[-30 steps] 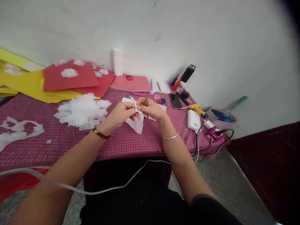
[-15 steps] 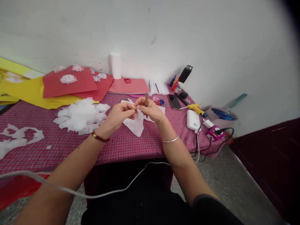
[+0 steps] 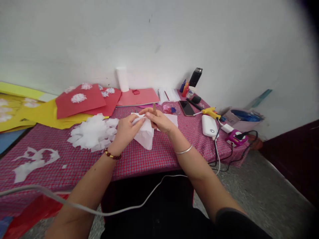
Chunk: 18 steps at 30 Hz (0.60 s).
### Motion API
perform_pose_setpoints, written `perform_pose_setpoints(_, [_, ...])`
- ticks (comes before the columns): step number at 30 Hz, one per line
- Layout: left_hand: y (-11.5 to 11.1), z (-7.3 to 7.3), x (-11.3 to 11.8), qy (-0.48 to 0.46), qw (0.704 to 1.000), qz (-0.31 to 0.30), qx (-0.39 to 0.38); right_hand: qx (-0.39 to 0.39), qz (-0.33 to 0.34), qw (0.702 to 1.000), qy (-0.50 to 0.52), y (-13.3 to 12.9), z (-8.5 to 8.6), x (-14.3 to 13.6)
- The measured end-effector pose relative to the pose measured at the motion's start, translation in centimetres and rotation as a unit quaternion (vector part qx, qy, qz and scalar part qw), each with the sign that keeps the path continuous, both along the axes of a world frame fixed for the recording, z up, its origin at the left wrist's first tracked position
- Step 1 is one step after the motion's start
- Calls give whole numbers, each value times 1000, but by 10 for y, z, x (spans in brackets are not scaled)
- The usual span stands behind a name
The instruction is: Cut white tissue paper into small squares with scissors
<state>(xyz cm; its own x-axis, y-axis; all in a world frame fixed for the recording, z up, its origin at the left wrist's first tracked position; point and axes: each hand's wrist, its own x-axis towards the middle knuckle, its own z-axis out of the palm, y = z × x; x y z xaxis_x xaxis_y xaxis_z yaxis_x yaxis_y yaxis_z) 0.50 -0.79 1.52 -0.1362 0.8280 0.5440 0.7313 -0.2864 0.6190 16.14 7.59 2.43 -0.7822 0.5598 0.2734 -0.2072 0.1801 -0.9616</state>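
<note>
The head view showed a piece of thin white paper (image 3: 146, 136) held up just above the counter (image 3: 149, 164), between the person's two hands and near the front edge. The left hand (image 3: 127, 128) was nearly closed, its thumb pressing the paper and its curled fingers partly hidden behind it. The right hand (image 3: 159, 120) was curled narrow as well, its fingertips meeting the paper's upper edge close to the left thumb, while a brown stick (image 3: 154, 109) poked up from between its fingers. The paper was soft and creased, gathered at the top where the hands met, with a loose pointed corner hanging toward the person.

Just beyond the right wrist lay another white sheet (image 3: 172, 119), flat on the checked cloth. To the left of the hands sat a ruffled heap of white paper (image 3: 92, 133), and farther left a looped white scrap (image 3: 37, 161). Behind the heap, red sheets (image 3: 94, 105) bearing fluffy pale clusters overlapped yellow sheets (image 3: 50, 114). A white cylinder (image 3: 122, 79) stood against the wall, beside a red folder (image 3: 147, 97). On the right were a dark phone (image 3: 186, 108), a yellow glue gun (image 3: 210, 113), a white box-shaped device (image 3: 208, 125) with a cable, and, at the counter's end, a purple power socket (image 3: 236, 137).
</note>
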Motion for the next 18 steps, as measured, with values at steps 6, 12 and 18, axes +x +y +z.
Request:
perform_pose_setpoints(6, [4,-5,-2,-130,990,-35,-30,23,-89,996,-23,9,3,0])
perform_pose_setpoints(12, [0,0,-1,-140,989,-30,-20,20,-126,992,11,16,7,8])
perform_pose_setpoints(18, [0,-3,-1,-139,990,-6,-8,7,-56,998,-6,6,3,0])
